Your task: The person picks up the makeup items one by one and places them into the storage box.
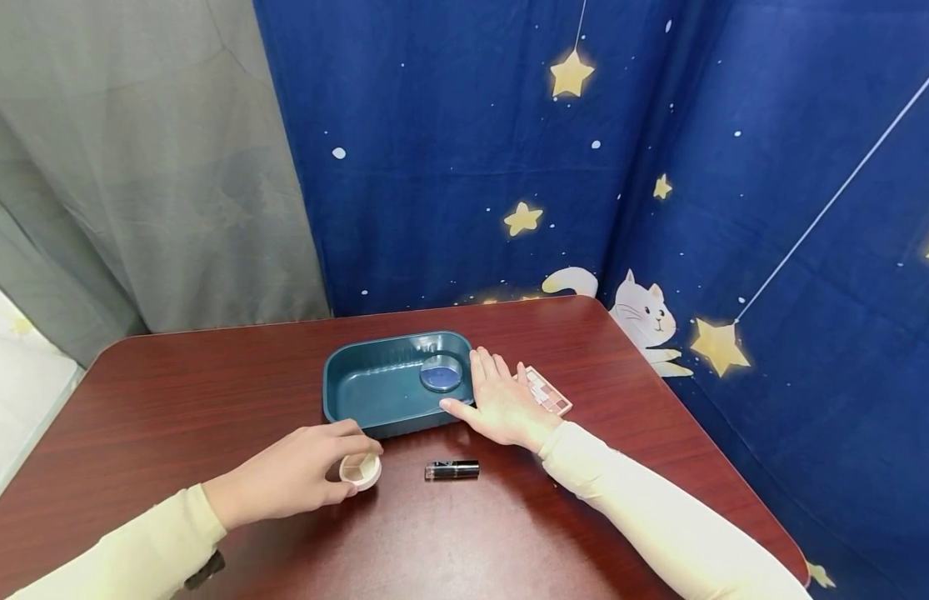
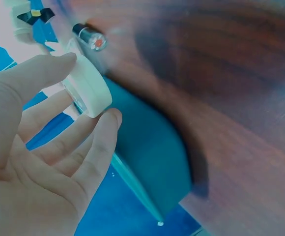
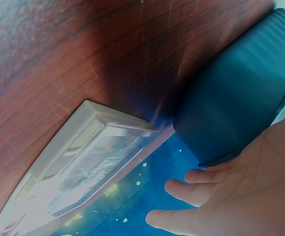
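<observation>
My left hand (image 1: 299,471) pinches a small round white makeup compact (image 1: 361,471) with cream and beige sections, near the front left of a dark teal tray (image 1: 404,425). In the left wrist view the thumb and fingertips hold the compact (image 2: 94,88) by its edge. My right hand (image 1: 501,404) lies against the tray's right end, fingers straight along the rim and thumb at the front corner. Inside the tray is a round shiny case (image 1: 441,373) with a blue sheen. In the right wrist view the straight fingers (image 3: 177,219) extend past the tray's wall (image 3: 236,93).
A black lipstick tube (image 1: 452,470) with a clear end lies in front of the tray. Right of the tray, partly behind my right hand, is an eyeshadow palette (image 1: 550,393). The dark red wooden table (image 1: 209,375) has curtains (image 1: 449,150) behind it.
</observation>
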`<state>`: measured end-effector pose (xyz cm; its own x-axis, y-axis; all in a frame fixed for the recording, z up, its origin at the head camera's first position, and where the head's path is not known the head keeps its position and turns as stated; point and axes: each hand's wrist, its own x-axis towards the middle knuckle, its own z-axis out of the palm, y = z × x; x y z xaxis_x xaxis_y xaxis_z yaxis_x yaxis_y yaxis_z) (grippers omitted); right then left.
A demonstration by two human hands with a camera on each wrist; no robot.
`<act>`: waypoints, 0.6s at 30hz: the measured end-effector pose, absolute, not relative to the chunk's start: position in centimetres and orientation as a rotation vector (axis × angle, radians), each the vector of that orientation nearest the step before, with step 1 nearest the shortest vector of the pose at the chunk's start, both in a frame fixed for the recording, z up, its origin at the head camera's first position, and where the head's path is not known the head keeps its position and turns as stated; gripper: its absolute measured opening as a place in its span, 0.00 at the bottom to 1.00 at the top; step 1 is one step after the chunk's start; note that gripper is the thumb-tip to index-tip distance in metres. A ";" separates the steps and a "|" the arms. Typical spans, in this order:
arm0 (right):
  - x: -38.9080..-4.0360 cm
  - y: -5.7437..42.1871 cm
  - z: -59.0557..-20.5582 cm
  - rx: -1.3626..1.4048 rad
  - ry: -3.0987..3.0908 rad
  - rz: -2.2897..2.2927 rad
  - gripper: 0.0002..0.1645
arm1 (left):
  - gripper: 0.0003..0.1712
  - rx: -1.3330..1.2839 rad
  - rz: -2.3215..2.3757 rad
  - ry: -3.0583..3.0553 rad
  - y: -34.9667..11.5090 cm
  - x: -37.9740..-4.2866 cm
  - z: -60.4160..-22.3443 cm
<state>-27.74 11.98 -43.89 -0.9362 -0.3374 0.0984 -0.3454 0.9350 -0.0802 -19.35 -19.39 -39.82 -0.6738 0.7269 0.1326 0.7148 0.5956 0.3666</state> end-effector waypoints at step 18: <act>-28.0 12.1 -44.1 0.536 -3.009 0.132 0.68 | 0.21 1.242 0.655 2.800 -18.0 -23.3 -37.2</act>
<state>-28.02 12.15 -44.14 -0.9354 -0.3404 0.0961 -0.3475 0.9350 -0.0706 -23.32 -17.97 -37.22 -0.6856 0.7107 0.1577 0.7069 0.5982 0.3775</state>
